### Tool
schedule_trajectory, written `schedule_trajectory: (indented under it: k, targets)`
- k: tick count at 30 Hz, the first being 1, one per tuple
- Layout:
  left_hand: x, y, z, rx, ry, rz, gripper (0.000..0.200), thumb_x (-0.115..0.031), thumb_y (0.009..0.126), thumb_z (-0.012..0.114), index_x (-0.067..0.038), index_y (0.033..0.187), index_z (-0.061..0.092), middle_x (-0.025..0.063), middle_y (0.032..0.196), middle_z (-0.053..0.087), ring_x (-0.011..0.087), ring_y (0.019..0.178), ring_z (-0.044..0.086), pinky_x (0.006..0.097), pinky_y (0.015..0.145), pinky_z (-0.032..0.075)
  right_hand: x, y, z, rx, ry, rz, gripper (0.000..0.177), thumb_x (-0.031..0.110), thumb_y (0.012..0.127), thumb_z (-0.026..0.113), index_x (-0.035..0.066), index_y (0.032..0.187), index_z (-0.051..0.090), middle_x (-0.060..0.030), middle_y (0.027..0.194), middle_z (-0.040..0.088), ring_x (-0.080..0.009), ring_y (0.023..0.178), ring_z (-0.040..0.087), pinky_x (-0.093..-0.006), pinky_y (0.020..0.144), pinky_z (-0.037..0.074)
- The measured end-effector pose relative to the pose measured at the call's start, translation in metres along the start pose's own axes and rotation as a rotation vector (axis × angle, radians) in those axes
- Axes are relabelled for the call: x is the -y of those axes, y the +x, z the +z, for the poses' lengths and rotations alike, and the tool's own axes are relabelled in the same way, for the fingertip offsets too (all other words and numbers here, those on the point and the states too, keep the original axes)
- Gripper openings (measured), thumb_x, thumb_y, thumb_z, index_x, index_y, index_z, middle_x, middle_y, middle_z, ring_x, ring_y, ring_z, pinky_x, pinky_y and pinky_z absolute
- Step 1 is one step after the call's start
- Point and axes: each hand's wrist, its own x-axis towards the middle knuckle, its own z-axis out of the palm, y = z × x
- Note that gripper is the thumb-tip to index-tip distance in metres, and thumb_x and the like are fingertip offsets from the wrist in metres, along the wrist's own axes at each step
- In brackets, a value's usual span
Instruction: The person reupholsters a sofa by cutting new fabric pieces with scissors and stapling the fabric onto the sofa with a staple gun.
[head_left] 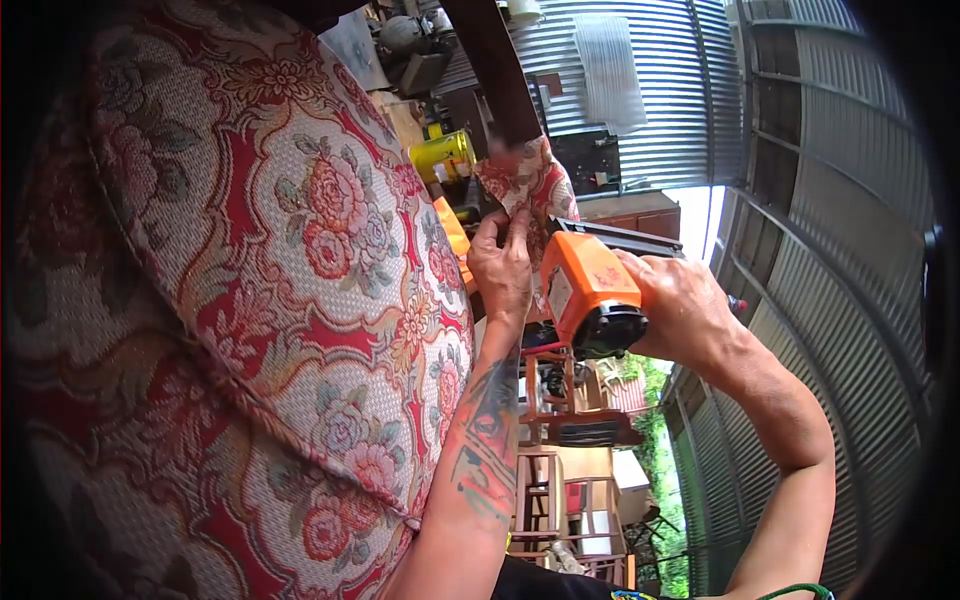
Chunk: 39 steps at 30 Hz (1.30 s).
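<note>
My right hand (685,300) is wrapped around an orange and black staple gun (600,280). The gun's long black magazine (625,237) points toward a floral fabric edge. With fingers pinched together, my left hand (500,262) grips that floral fabric (530,180) near the end of a dark wooden piece (500,75). The gun's nose lies close to the fabric, just right of my left fingers; whether it touches is hidden. A large padded piece in red and cream floral upholstery (330,210), with a corded seam, fills the left side, beside my left forearm.
A yellow can (442,157) stands behind my left hand, with an orange item (452,235) below it. Wooden chair frames (575,500) are in the background. Corrugated metal walls (640,80) surround the place.
</note>
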Motion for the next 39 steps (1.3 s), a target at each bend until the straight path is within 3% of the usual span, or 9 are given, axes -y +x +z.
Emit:
schedule_trajectory:
  k: [8, 13, 15, 17, 19, 22, 29, 32, 39]
  targets:
    - [-0.005, 0.001, 0.002, -0.019, -0.079, -0.034, 0.017, -0.013, 0.092, 0.069, 0.003, 0.089, 0.068, 0.0011, 0.076, 0.065, 0.006, 0.07, 0.053, 0.024, 0.065, 0.045, -0.001, 0.025, -0.012, 0.103, -0.013, 0.008, 0.047, 0.023, 0.077, 0.075, 0.007, 0.116, 0.053, -0.0143, 0.083, 0.068, -0.0334, 0.077, 0.069, -0.0448, 0.064, 0.055]
    - [-0.006, 0.001, -0.001, 0.023, -0.19, -0.12, 0.014, -0.01, 0.092, 0.068, 0.004, 0.091, 0.07, 0.004, 0.081, 0.069, 0.0071, 0.073, 0.057, 0.0242, 0.067, 0.046, 0.002, 0.041, -0.011, 0.157, -0.016, -0.023, 0.043, 0.023, 0.079, 0.074, 0.006, 0.112, 0.053, -0.0139, 0.078, 0.067, -0.0331, 0.075, 0.069, -0.0449, 0.063, 0.055]
    - [-0.006, 0.004, -0.002, 0.034, -0.116, 0.005, 0.014, -0.009, 0.092, 0.067, 0.004, 0.092, 0.07, 0.0049, 0.083, 0.07, 0.0076, 0.074, 0.059, 0.024, 0.068, 0.046, 0.003, 0.048, -0.013, 0.181, -0.015, -0.019, 0.04, 0.022, 0.079, 0.073, 0.005, 0.11, 0.053, -0.0143, 0.075, 0.067, -0.0337, 0.072, 0.069, -0.0448, 0.062, 0.054]
    - [-0.008, 0.001, 0.001, 0.024, -0.167, -0.014, 0.013, -0.009, 0.093, 0.067, 0.004, 0.092, 0.069, 0.0049, 0.084, 0.07, 0.0076, 0.074, 0.059, 0.0237, 0.068, 0.047, 0.002, 0.05, -0.01, 0.315, -0.071, 0.08, 0.058, 0.026, 0.076, 0.077, 0.006, 0.124, 0.052, -0.0128, 0.089, 0.069, -0.0305, 0.084, 0.07, -0.0437, 0.068, 0.055]
    - [-0.004, 0.001, 0.002, 0.021, -0.203, -0.102, 0.013, -0.008, 0.092, 0.067, 0.005, 0.092, 0.069, 0.0049, 0.084, 0.07, 0.0074, 0.075, 0.059, 0.0229, 0.069, 0.046, 0.003, 0.048, -0.007, 0.288, -0.072, 0.069, 0.053, 0.026, 0.078, 0.076, 0.006, 0.121, 0.053, -0.0143, 0.086, 0.069, -0.0318, 0.079, 0.07, -0.045, 0.066, 0.055]
    - [0.001, 0.001, 0.001, 0.03, -0.219, -0.089, 0.012, -0.008, 0.092, 0.067, 0.004, 0.092, 0.068, 0.0038, 0.084, 0.068, 0.0071, 0.075, 0.058, 0.0228, 0.068, 0.046, 0.008, 0.048, -0.005, 0.237, -0.072, 0.056, 0.029, 0.02, 0.085, 0.065, 0.001, 0.103, 0.052, -0.0163, 0.068, 0.064, -0.0346, 0.064, 0.068, -0.0478, 0.057, 0.053]
    - [0.013, 0.002, 0.003, 0.018, -0.268, -0.049, 0.011, -0.008, 0.092, 0.068, 0.003, 0.091, 0.068, 0.0019, 0.082, 0.067, 0.0057, 0.072, 0.056, 0.0223, 0.065, 0.046, 0.022, 0.063, -0.017, 0.311, -0.114, 0.078, 0.02, 0.014, 0.084, 0.06, -0.004, 0.093, 0.056, -0.0186, 0.069, 0.067, -0.034, 0.064, 0.07, -0.0449, 0.057, 0.054]
    - [0.018, 0.001, 0.002, 0.063, -0.444, -0.195, 0.011, -0.007, 0.094, 0.066, 0.003, 0.092, 0.068, 0.0012, 0.082, 0.066, 0.0048, 0.072, 0.056, 0.0214, 0.065, 0.048, 0.027, 0.072, -0.026, 0.414, -0.18, 0.108, 0.02, 0.013, 0.082, 0.06, -0.004, 0.092, 0.057, -0.0186, 0.069, 0.067, -0.0341, 0.065, 0.07, -0.0443, 0.058, 0.055]
    - [0.01, -0.003, -0.001, 0.079, -0.427, -0.178, 0.011, -0.008, 0.094, 0.066, 0.002, 0.093, 0.068, 0.001, 0.084, 0.066, 0.0047, 0.074, 0.056, 0.0214, 0.066, 0.047, 0.03, 0.074, -0.037, 0.428, -0.261, 0.055, 0.017, 0.009, 0.079, 0.061, -0.004, 0.088, 0.061, -0.0211, 0.073, 0.069, -0.0334, 0.067, 0.071, -0.0425, 0.062, 0.057]
